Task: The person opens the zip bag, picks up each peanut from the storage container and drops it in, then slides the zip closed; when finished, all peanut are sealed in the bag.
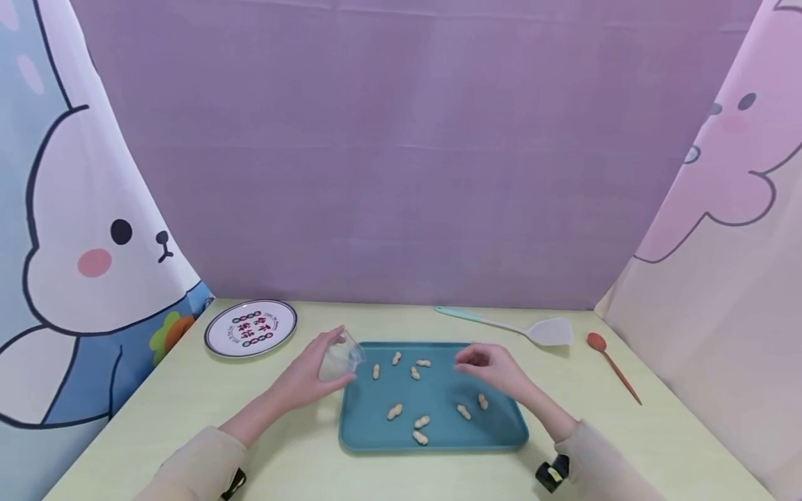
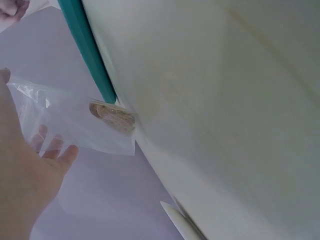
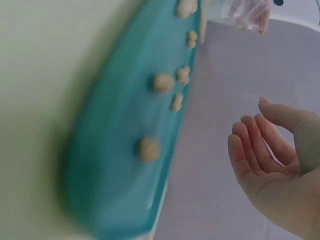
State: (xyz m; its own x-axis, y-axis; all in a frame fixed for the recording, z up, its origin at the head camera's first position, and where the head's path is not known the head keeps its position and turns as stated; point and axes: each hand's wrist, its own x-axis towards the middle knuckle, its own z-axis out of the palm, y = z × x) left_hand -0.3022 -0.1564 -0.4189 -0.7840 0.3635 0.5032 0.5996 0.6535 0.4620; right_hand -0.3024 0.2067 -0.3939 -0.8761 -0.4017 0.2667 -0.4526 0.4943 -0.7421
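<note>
My left hand (image 1: 299, 379) holds a clear plastic bag (image 1: 340, 358) by the left edge of a teal tray (image 1: 435, 393). In the left wrist view a peanut in its shell (image 2: 114, 118) lies at the bottom of the bag, and thumb and fingers are spread around the bag's mouth. My right hand (image 1: 498, 369) hovers above the tray's right part; its fingers are loosely bent with nothing between them, as the right wrist view shows. Several unshelled peanuts (image 1: 395, 411) lie scattered on the tray.
A white plate with red lettering (image 1: 250, 328) sits at the back left. A spatula with a pale green handle (image 1: 548, 332) lies behind the tray, and a reddish-brown spoon (image 1: 598, 342) is at the right. A purple cloth (image 1: 401, 174) hangs behind the table.
</note>
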